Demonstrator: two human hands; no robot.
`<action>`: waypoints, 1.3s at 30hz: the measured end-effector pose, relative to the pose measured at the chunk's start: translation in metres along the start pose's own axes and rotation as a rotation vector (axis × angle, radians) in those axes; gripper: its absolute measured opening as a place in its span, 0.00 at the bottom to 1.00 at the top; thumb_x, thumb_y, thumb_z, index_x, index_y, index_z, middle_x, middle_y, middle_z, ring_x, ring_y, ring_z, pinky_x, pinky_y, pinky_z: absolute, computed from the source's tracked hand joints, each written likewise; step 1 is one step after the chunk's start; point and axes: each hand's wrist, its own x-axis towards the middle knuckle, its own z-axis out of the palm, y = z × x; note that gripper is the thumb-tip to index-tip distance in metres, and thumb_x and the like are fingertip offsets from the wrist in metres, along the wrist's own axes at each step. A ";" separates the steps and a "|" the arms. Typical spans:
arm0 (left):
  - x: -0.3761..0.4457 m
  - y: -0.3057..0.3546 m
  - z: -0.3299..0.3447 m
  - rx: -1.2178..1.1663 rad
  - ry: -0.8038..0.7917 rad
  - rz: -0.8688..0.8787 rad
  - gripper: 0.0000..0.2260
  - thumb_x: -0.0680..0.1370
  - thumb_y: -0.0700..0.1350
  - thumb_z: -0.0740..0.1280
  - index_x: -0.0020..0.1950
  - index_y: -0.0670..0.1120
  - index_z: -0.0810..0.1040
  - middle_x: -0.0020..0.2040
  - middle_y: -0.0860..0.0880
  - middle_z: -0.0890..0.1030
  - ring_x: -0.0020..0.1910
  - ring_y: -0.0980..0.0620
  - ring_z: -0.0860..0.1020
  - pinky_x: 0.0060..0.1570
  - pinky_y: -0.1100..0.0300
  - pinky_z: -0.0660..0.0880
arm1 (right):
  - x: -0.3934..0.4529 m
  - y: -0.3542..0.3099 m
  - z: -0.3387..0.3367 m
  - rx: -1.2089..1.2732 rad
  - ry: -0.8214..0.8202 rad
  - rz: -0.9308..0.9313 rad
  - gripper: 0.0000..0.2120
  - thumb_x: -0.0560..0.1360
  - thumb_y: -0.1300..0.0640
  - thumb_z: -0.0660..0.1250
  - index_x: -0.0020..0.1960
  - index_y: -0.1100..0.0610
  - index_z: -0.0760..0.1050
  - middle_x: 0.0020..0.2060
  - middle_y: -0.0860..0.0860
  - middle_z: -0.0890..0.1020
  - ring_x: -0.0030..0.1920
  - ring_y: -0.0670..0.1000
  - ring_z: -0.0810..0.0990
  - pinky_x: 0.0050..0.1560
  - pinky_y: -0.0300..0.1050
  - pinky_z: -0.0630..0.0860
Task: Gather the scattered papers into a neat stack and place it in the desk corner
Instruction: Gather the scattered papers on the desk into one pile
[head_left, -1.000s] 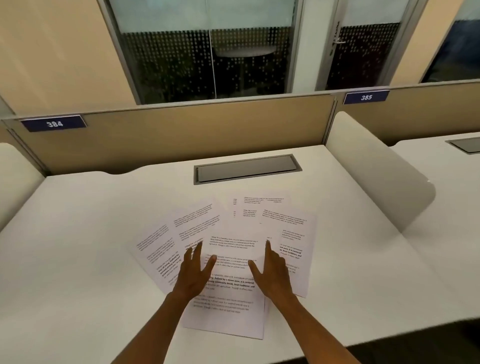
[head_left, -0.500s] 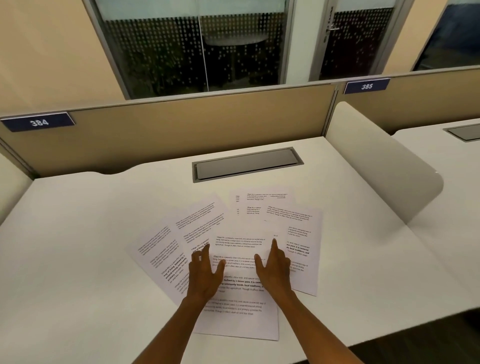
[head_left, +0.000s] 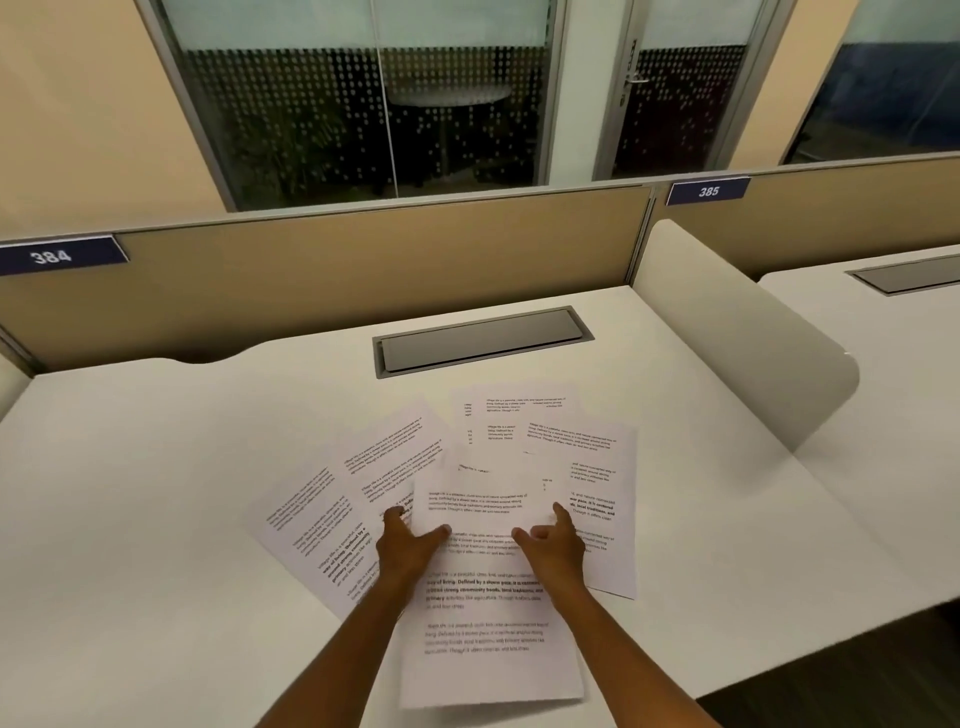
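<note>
Several printed white papers (head_left: 582, 467) lie fanned and overlapping near the front middle of the white desk (head_left: 156, 493). The top sheet (head_left: 483, 623) reaches almost to the front edge, and its upper part is lifted off the pile. My left hand (head_left: 408, 545) grips that sheet's left edge, thumb on top. My right hand (head_left: 553, 543) holds its right edge the same way. More sheets (head_left: 322, 519) spread out to the left under my left hand.
A grey cable hatch (head_left: 480, 340) is set into the desk behind the papers. A tan partition (head_left: 363, 265) closes the back, with a rounded white side divider (head_left: 737, 322) on the right. Bare desk surface lies left and right of the papers.
Both hands went from lying flat on the papers to pinching the top sheet's side edges. The sheet's upper part has lifted off the pile.
</note>
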 end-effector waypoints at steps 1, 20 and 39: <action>0.001 0.000 0.001 -0.013 -0.009 -0.026 0.33 0.69 0.44 0.78 0.69 0.45 0.66 0.65 0.42 0.76 0.54 0.44 0.78 0.53 0.52 0.76 | 0.000 0.001 -0.002 -0.006 0.009 0.007 0.38 0.72 0.55 0.73 0.76 0.57 0.58 0.55 0.56 0.81 0.57 0.54 0.79 0.60 0.48 0.77; 0.000 0.007 0.039 0.007 -0.187 0.025 0.20 0.71 0.34 0.72 0.62 0.42 0.73 0.60 0.41 0.80 0.53 0.42 0.81 0.53 0.48 0.80 | 0.013 0.032 -0.040 -0.603 0.226 0.127 0.46 0.75 0.36 0.61 0.79 0.55 0.40 0.78 0.61 0.47 0.78 0.63 0.47 0.76 0.61 0.52; 0.027 -0.022 -0.022 0.466 0.143 0.290 0.27 0.77 0.51 0.65 0.73 0.44 0.64 0.75 0.38 0.63 0.74 0.38 0.60 0.71 0.38 0.61 | -0.006 0.024 0.006 -0.694 0.098 -0.064 0.43 0.78 0.38 0.57 0.79 0.58 0.38 0.79 0.56 0.45 0.79 0.57 0.44 0.78 0.59 0.47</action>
